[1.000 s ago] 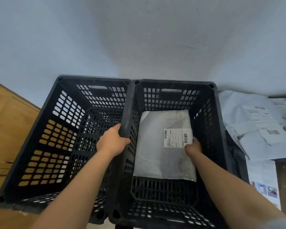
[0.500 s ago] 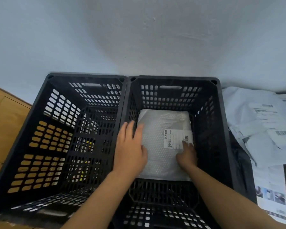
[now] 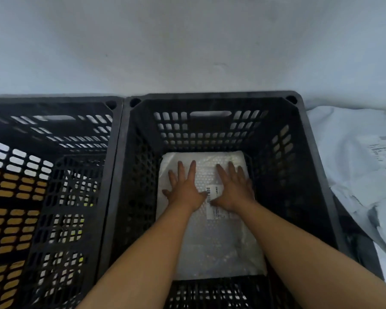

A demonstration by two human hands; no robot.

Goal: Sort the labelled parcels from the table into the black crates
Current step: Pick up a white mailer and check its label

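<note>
A white bubble-wrap parcel (image 3: 218, 239) with a barcode label (image 3: 212, 198) lies flat on the floor of the right black crate (image 3: 212, 101). Both my hands reach down into that crate. My left hand (image 3: 183, 187) presses flat on the parcel's far left part with its fingers spread. My right hand (image 3: 234, 187) presses flat beside it, partly covering the label. The left black crate (image 3: 54, 101) stands touching the right one, and I see no parcel in it.
More white and grey labelled parcels (image 3: 357, 157) lie piled on the table to the right of the crates. A pale wall (image 3: 187, 41) rises right behind both crates. Wooden flooring shows through the left crate's slots.
My left hand left the crate's dividing rim and came down flat onto the parcel. My right hand slid forward over the label. My head moved closer and to the right.
</note>
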